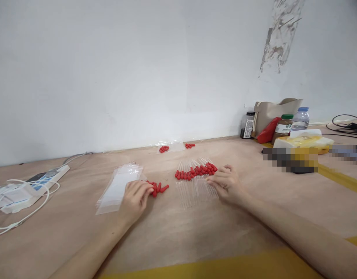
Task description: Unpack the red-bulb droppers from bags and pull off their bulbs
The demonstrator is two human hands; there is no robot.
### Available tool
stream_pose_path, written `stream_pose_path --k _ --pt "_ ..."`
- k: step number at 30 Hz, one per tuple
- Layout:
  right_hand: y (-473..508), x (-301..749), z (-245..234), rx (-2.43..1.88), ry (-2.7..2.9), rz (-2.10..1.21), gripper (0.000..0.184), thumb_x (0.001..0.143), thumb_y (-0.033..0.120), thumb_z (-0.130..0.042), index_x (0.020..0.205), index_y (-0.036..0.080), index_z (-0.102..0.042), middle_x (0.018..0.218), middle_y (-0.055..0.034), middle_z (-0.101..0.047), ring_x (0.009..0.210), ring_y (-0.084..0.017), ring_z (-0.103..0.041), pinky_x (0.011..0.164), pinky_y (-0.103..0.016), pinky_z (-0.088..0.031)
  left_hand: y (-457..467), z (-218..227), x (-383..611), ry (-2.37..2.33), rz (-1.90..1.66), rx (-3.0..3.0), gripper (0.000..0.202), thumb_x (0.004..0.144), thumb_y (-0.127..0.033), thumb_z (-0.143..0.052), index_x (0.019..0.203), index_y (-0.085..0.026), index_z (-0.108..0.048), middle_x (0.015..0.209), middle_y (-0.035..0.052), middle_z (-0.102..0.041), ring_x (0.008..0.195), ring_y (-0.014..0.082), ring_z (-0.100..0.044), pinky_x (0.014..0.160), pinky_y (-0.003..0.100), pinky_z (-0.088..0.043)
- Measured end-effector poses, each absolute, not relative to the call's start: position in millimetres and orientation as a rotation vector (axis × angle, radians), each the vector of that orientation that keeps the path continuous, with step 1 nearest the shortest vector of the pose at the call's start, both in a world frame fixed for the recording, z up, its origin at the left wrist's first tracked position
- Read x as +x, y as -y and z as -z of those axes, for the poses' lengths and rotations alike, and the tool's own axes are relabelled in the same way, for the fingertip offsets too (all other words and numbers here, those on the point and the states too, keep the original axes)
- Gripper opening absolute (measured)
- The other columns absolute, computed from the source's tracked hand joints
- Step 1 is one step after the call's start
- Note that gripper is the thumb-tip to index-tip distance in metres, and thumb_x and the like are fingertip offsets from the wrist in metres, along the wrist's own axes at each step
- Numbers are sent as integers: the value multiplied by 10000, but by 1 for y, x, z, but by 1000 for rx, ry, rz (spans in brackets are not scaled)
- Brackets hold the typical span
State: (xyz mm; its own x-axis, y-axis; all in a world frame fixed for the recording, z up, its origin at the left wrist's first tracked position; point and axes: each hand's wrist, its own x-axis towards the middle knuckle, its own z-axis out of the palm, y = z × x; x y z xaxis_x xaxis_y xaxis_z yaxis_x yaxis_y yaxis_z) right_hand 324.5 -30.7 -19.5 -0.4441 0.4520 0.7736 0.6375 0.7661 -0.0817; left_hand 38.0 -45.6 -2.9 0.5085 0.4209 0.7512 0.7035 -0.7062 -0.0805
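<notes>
The left hand [136, 198] curls its fingertips onto the loose red bulbs [158, 188]; I cannot tell whether it grasps one. The right hand [227, 184], half-open, touches the glass droppers [196, 182].

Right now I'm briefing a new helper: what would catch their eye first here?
The row of red-capped droppers lies in the middle of the table, against the right hand. Loose red caps sit at the left hand, beside a stack of clear bags.

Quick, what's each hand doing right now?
Left hand: curled, touching loose red bulbs; grip cannot be told.
Right hand: curled over droppers; grip cannot be told.
</notes>
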Motion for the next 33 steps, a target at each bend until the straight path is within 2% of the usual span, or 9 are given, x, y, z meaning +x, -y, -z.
stream_pose_path --k 2,4,8,12,15,19,24,29,33 --pt "22 329 17 -949 1966 173 170 826 266 -489 807 228 -653 648 0 -637 628 -116 -519 781 -340 -292 40 -8 23 1135 1166 -2283 127 832 -197 -471 875 -201 -590 828 34 -613 780 159 -546 728 296 -393" --pt "17 324 14 -1022 1890 38 150 807 290 -515 800 226 -650 687 -4 -657 612 -118 -548 737 -314 -333 32 -18 10 1352 1283 -2192 175 832 -250 -456 919 -207 -601 892 38 -597 788 153 -556 720 275 -427" --pt "20 302 11 -1047 1836 -156 142 789 228 -474 800 194 -612 737 -22 -662 609 -128 -573 583 -247 -392 12 -22 -15 1763 1339 -2069 283 786 -330 -444 952 -196 -629 947 50 -596 814 175 -576 705 276 -459" --pt "24 292 17 -1078 1905 -52 141 778 205 -471 771 184 -610 708 -26 -654 621 -135 -565 637 -264 -380 -2 -13 -39 2089 1313 -2032 376 743 -358 -445 1044 -190 -595 895 51 -632 724 175 -600 655 286 -469" --pt "23 290 23 -1099 1967 114 139 778 194 -485 733 177 -616 652 -18 -639 621 -130 -541 680 -283 -327 -5 -9 -45 2140 1308 -2003 384 713 -377 -480 1044 -206 -574 844 32 -640 683 166 -593 606 267 -464" --pt "23 287 28 -1057 2053 298 165 796 191 -481 761 196 -643 698 -15 -659 671 -133 -516 700 -307 -262 -7 -5 -42 2115 1159 -2055 315 693 -384 -501 950 -220 -579 864 20 -646 718 173 -583 594 266 -437" --pt "28 283 26 -1058 2129 241 147 770 304 -536 785 218 -654 722 -16 -656 708 -141 -482 733 -329 -227 -9 -1 -39 2113 1053 -2151 321 693 -463 -510 875 -212 -596 876 18 -655 688 171 -568 627 280 -431" --pt "33 283 23 -1037 2204 185 278 718 463 -568 821 219 -655 710 -20 -632 734 -156 -467 760 -344 -223 -2 -4 -32 2072 1006 -2221 317 701 -472 -508 853 -217 -619 801 8 -658 664 171 -577 642 282 -436" --pt "34 283 23 -1020 2234 186 341 700 509 -569 848 212 -648 713 -28 -618 749 -167 -464 760 -354 -230 -1 -4 -31 2077 988 -2227 318 708 -486 -506 847 -230 -636 769 3 -659 662 180 -584 630 285 -437"
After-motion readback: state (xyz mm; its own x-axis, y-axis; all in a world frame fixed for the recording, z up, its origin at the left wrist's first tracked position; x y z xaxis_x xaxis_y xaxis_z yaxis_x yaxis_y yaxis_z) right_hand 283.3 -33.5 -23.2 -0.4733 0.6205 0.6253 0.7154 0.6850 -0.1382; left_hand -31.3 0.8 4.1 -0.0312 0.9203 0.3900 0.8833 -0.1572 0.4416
